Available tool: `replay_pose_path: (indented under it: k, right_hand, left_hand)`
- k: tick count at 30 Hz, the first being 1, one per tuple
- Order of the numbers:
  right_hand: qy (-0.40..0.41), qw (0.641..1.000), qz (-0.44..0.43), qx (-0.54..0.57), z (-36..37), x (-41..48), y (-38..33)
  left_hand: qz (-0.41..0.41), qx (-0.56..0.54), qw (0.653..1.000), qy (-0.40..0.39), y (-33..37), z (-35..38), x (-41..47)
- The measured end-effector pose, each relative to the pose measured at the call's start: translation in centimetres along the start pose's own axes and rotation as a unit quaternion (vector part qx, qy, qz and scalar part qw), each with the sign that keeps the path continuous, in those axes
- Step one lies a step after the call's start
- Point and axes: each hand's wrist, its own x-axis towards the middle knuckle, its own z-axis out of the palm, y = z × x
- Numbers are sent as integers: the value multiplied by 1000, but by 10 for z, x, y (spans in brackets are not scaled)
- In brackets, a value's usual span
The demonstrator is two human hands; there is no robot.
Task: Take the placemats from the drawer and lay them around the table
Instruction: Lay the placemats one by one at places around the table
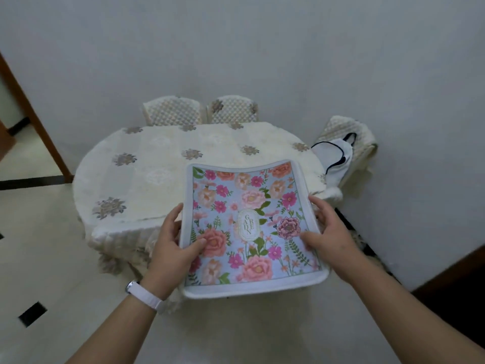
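Right now, the placemat [252, 195] is showing a small oval label [248, 225] in its middle, and the letters are spelling GARDEN. Pink and peach flowers with green leaves are covering its light blue face, and a white border is running round it.

The surface [162, 174] is round and is wearing a cream cloth [123, 237] with grey flower patches. It is standing close to a pale wall [262, 48]. One chair [172, 110] and another chair [232, 109] in padded cream covers are sitting at its far side. A third chair [349, 132] is standing at the right, with a white bag [338, 161] with dark trim resting on it. The floor [52, 245] is pale with small dark squares, and a brown door frame [34, 119] is showing at the left.

The left hand [170, 245], with a white wristband [143, 291] on its wrist, is holding the placemat's left edge, thumb on top. The right hand [328, 229] is holding the right edge the same way. The placemat is sitting between both hands, over the near right part of the surface, with its near end sticking out over the floor. I cannot tell if it is touching the cloth.
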Motion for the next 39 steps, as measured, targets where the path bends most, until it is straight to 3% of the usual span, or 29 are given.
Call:
replay_pose_path:
  k: [9, 20, 32, 39]
  right_hand:
    - [32, 999, 7, 26, -74, 44, 32]
    - [-7, 999, -1, 33, -177, 163, 64]
    - [-128, 991, -14, 25, -128, 269, 64]
    - [-147, 989, -1, 9, -67, 333, 54]
  left_hand:
    - [-15, 5, 999, -42, -5, 88, 52]
    - [-30, 46, 998, 15, -17, 201, 129]
    - [-37, 75, 988, 130, -21, 169, 167]
    - [-55, 77, 985, 141, -46, 117, 228]
